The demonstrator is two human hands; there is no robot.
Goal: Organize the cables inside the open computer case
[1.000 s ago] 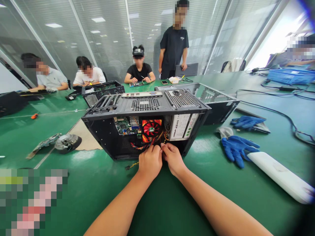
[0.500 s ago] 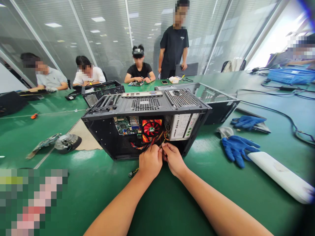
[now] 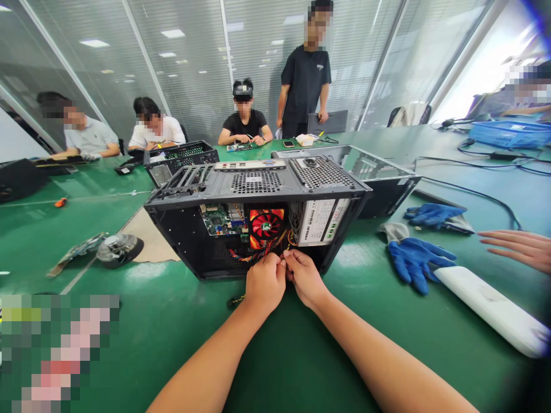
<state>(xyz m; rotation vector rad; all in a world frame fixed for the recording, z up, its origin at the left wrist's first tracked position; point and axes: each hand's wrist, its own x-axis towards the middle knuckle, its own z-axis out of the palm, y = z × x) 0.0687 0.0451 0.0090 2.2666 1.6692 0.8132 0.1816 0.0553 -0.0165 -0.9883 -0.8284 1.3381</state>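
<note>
A black computer case (image 3: 258,195) lies on the green table with its open side towards me. Inside are a green motherboard (image 3: 219,219), a graphics card with a red fan (image 3: 266,225) and a white-labelled power supply (image 3: 325,221). At the lower front of the opening, my left hand (image 3: 266,281) and my right hand (image 3: 305,278) are closed, fingertips pinched together on a power cable. Coloured cables (image 3: 245,256) run from inside the case towards the fingers. The pinched piece itself is mostly hidden. A yellow-black wire end (image 3: 236,300) pokes out beside my left wrist.
Blue-grey gloves (image 3: 413,258) and a long white object (image 3: 491,307) lie to the right, where another person's hand (image 3: 516,248) reaches in. More cases (image 3: 383,178) stand behind. A metal heatsink-like part (image 3: 118,248) lies left. Several people are around the table.
Another person's hand has come in from the right edge. The wire end by my left wrist has shifted and shows less. My hands stay pinched at the same spot.
</note>
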